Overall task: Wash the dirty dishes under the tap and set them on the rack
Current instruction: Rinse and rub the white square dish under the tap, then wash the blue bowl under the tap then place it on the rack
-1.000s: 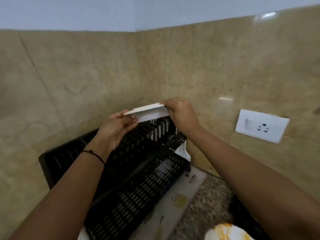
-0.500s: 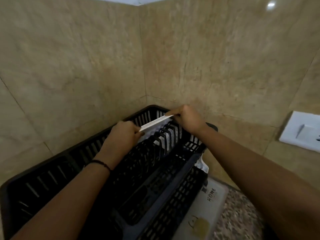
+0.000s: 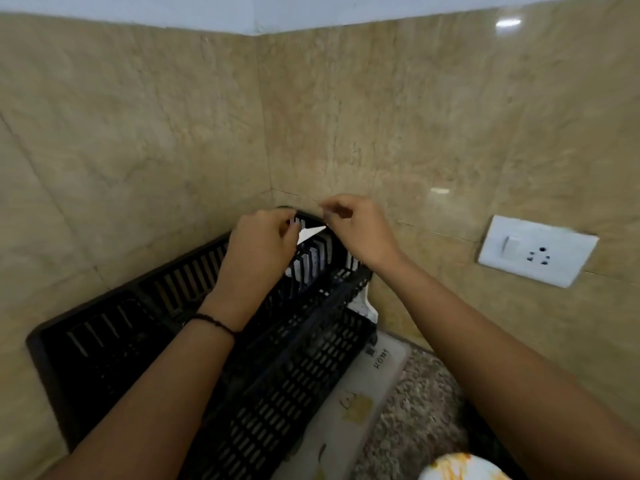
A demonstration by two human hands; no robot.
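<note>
1. Seating a white plate (image 3: pixel 311 233) on edge in the far slots of the black rack (image 3: pixel 277 358), in the corner where the two tiled walls (image 3: pixel 415 116) meet.
2. Left hand (image 3: pixel 258 247) curling over the plate's left end, fingers bent; appearing to be touching or just letting go, cannot tell if gripping.
3. Right hand (image 3: pixel 356 230) hovering just above the plate's right end, fingers loosely parted, looking like releasing; contact blurred, cannot tell.
4. Only a thin sliver of the plate's rim showing between the two hands, rest hidden behind hands and rack tines.
5. Rack sitting on a light mat (image 3: pixel 349 407) on the speckled surface (image 3: pixel 422 410), near a wall socket (image 3: pixel 536 251) to the right.
6. Another dish (image 3: pixel 464 467) with orange-yellow smears showing at bottom edge, judging still unwashed, so task only partly done.
7. Risk: plate not fully dropped between tines, tipping or sliding sideways once both hands leave, likely if wet.
8. Risk: knocking the plate while pulling wrists back, since the corner is tight and the left forearm is crossing over the rack.
9. Risk: dripping water reaching the socket side, judging low but worth noting.
10. Next move probably calling for a slow release, checking the plate stands by itself.
</note>
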